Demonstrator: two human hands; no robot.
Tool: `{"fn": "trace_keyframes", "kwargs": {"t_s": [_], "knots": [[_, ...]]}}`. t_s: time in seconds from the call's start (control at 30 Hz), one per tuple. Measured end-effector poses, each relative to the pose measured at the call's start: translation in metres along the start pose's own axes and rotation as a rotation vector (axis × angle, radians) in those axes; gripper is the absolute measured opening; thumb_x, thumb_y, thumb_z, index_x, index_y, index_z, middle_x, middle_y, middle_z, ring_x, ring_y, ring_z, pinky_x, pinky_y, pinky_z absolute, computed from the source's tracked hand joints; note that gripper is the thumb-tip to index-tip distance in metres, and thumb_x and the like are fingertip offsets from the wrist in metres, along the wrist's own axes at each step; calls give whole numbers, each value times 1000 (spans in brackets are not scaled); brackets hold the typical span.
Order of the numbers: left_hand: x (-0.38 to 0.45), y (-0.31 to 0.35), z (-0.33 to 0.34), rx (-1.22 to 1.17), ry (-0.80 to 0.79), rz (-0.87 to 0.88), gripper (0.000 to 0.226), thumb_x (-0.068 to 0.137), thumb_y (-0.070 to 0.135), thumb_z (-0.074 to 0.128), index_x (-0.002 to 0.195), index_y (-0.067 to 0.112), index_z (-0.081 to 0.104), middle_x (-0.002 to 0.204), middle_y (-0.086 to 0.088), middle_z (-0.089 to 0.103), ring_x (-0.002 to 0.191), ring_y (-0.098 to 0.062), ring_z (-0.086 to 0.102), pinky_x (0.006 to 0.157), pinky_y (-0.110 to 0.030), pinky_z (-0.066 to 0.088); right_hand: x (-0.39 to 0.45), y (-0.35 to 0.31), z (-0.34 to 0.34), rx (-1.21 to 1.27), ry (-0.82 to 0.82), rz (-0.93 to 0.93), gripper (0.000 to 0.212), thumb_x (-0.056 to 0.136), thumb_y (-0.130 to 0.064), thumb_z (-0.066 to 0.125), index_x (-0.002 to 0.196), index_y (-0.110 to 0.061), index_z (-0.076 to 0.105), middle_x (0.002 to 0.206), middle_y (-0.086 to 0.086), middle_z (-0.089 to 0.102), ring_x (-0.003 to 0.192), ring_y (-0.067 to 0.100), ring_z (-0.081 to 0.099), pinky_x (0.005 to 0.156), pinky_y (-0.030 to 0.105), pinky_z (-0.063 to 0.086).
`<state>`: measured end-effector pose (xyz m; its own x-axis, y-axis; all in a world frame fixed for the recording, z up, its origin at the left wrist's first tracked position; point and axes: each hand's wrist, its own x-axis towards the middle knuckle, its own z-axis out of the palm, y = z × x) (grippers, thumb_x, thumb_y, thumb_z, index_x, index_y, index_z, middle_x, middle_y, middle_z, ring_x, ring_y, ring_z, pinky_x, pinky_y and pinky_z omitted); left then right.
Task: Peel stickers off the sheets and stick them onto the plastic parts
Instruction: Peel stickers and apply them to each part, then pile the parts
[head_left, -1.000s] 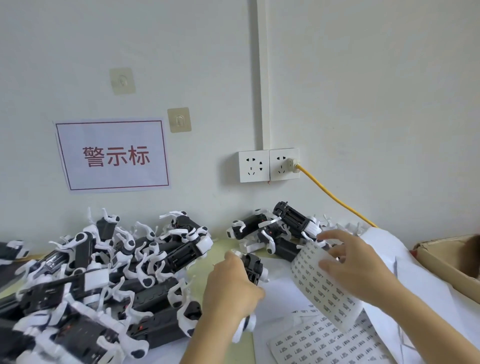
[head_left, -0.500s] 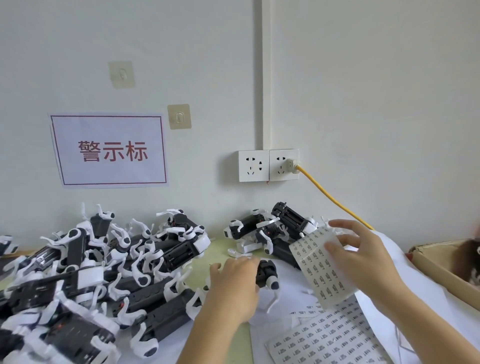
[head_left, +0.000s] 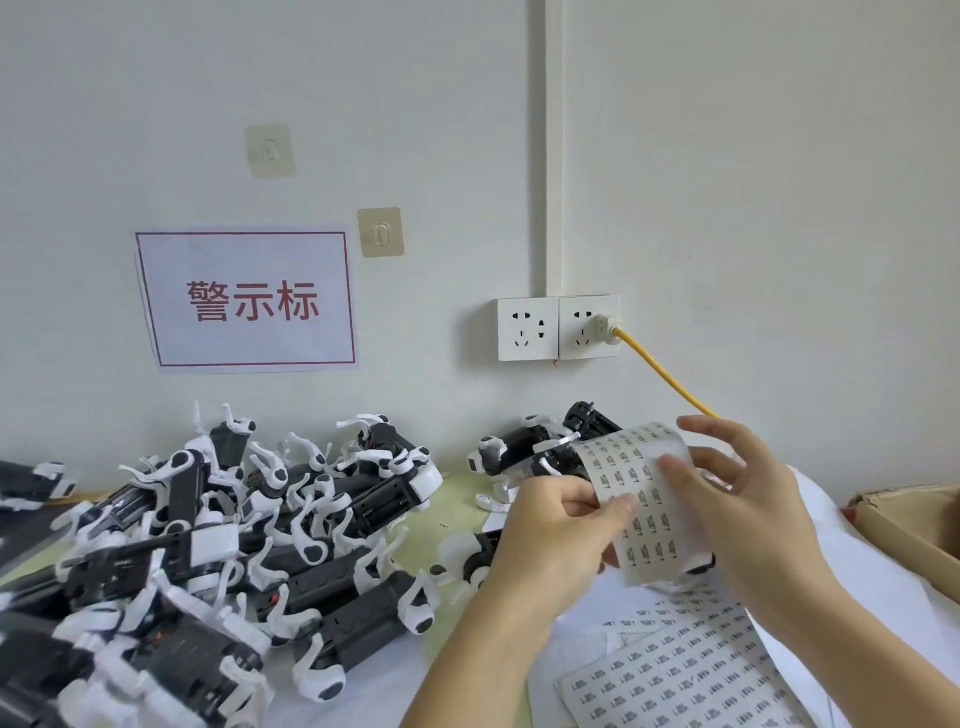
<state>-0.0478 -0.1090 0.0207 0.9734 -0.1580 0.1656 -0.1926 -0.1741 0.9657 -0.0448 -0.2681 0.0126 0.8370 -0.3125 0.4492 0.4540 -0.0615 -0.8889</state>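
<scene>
A white sticker sheet (head_left: 641, 499) printed with rows of small labels is held up in front of me. My right hand (head_left: 737, 509) holds it from behind, thumb on its face. My left hand (head_left: 553, 535) pinches the sheet's left edge between thumb and fingers. One black-and-white plastic part (head_left: 467, 558) lies on the table just left of and below my left hand. More of these plastic parts form a big pile (head_left: 208, 545) at the left. Two further parts (head_left: 530, 452) lie behind the sheet by the wall.
More sticker sheets (head_left: 680, 675) lie flat at the lower right on white paper (head_left: 883, 571). A cardboard box (head_left: 914, 525) sits at the right edge. A yellow cable (head_left: 660, 369) runs down from the wall socket (head_left: 558, 327). A paper sign (head_left: 247, 301) hangs on the wall.
My left hand let go of the plastic part, which now lies on the table, and rose to pinch the sheet's left edge. My right hand lifted the sheet slightly.
</scene>
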Motion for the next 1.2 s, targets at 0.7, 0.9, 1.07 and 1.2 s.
{"fn": "trace_keyframes", "kwargs": {"t_s": [0.7,0.9,1.07,1.2], "knots": [[6,-2,-10,193,616,310,22,82,22,79,80,24,57,80,4,57,75,-4,54,64,-14,41,-5,-2,4,35,-309,245,22,88,-11,70,68,-3,74,74,16,71,67,20,67,58,24,50],[1,-4,4,511,236,460,6,92,22,67,89,24,71,89,14,59,78,-3,56,72,-22,50,-8,-4,6,-159,-272,163,24,90,-15,71,67,-7,75,68,9,74,57,10,67,51,14,46],[1,-5,4,617,202,451,14,96,22,61,96,22,75,93,9,62,81,-10,60,75,-35,53,-10,-5,7,-333,-297,59,27,92,-13,68,66,-9,73,61,4,72,49,4,61,50,15,46],[-1,-4,3,749,180,469,21,99,22,57,87,16,73,83,5,55,78,-18,53,69,-34,48,-12,-6,8,-377,-324,41,31,93,-8,66,63,-8,71,58,3,70,47,4,59,47,17,46]]}}
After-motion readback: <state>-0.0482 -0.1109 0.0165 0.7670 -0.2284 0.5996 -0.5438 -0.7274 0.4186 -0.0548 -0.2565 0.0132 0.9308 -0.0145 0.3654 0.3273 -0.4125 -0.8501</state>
